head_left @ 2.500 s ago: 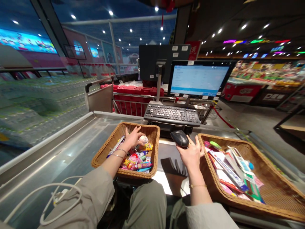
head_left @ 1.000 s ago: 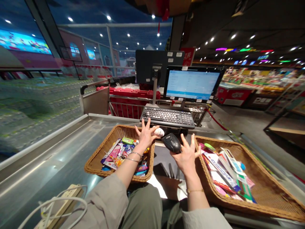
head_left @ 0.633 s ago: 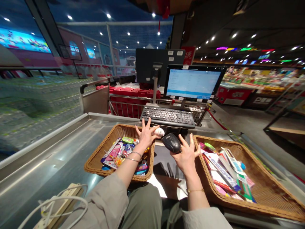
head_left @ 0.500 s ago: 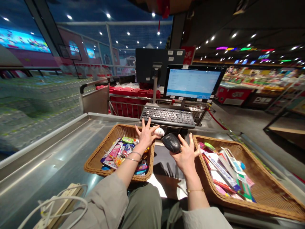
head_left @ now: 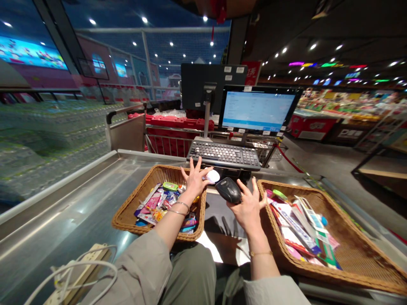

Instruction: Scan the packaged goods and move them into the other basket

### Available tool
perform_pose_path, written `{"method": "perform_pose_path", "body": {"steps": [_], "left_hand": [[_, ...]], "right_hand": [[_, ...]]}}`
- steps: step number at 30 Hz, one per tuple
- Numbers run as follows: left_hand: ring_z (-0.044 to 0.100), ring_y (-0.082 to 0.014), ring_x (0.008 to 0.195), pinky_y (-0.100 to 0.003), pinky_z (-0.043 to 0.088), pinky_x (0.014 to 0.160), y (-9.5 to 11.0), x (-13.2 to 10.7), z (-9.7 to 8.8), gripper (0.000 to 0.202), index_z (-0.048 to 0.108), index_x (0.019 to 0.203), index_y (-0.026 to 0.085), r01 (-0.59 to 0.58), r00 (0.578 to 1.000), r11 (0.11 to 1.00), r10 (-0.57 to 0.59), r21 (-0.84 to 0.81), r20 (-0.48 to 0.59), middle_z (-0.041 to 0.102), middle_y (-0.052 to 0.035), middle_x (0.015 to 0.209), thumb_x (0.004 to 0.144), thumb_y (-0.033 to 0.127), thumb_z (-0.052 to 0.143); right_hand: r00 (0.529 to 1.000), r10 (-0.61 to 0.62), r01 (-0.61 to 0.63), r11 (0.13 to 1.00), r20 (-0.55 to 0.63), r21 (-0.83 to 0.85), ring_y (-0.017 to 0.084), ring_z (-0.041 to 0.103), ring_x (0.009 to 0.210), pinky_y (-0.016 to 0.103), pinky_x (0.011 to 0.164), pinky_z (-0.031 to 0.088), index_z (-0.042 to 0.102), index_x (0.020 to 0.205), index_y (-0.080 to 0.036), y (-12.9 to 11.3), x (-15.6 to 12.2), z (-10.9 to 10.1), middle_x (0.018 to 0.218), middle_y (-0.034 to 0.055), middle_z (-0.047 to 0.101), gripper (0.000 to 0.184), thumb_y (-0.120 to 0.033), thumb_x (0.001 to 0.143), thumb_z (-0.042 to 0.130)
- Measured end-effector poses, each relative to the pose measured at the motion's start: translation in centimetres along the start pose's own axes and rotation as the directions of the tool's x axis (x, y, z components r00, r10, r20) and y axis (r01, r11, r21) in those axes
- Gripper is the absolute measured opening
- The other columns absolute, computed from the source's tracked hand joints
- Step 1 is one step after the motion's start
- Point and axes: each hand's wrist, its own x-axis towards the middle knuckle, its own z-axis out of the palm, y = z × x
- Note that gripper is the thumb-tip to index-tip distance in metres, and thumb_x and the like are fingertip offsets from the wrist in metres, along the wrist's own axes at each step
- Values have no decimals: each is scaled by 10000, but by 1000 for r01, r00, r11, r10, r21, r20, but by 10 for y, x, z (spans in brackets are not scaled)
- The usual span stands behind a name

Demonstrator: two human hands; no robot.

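Observation:
In my left hand [head_left: 194,183] is a small white rounded item [head_left: 213,176], pinched between thumb and index finger while the other fingers spread. It faces the black handheld barcode scanner [head_left: 228,189], which my right hand [head_left: 248,207] grips, some fingers stretched out. The scanner's handle is hidden by the hand. Below my left arm lies a wicker basket [head_left: 122,212] of colourful small packets [head_left: 152,203]. Beside my right hand stands a larger wicker basket [head_left: 365,262] with toothpaste boxes [head_left: 294,222] and other packs.
A keyboard [head_left: 225,153] lies ahead, with a lit monitor [head_left: 257,110] behind it. The metal counter [head_left: 79,203] extends left. A power strip [head_left: 85,262] with a looped white cable lies at lower left. A shopping cart [head_left: 162,137] stands behind the counter.
The white item has turned in my left hand: its printed marking showed before, and now a plain white side shows. My right hand and the scanner are nearly still.

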Motion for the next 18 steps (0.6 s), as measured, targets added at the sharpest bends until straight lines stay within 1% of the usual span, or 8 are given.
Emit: {"method": "perform_pose_path", "body": {"steps": [6, 10, 18], "left_hand": [[13, -378, 1542, -764, -2, 1121, -1, 0, 2, 540, 597, 1322, 489, -4, 1000, 1000, 4, -4, -8, 188, 26, 1666, 811, 416, 757], [10, -382, 1541, -760, -17, 1121, -1, 0, 3, 564, 596, 1324, 485, -6, 1000, 1000, 6, -9, -9, 180, 25, 1668, 794, 413, 775], [19, -382, 1542, -766, -20, 1116, -2, 0, 4, 547, 600, 1319, 488, -5, 1000, 1000, 4, -14, -18, 183, 27, 1667, 801, 424, 767]], "right_hand": [[1000, 2, -2, 1000, 10, 19, 367, 258, 1476, 732, 1105, 68, 736, 826, -252, -2, 0, -1, 1335, 30, 653, 149, -259, 718, 634], [1000, 0, -1, 999, 26, 34, 372, 261, 1474, 732, 1107, 54, 733, 823, -249, -3, 0, -2, 1325, 35, 659, 150, -253, 711, 633], [999, -32, 31, 999, 20, 39, 368, 287, 1462, 717, 1111, 67, 727, 828, -247, -2, 0, -2, 1299, 30, 675, 152, -243, 711, 631]]}}
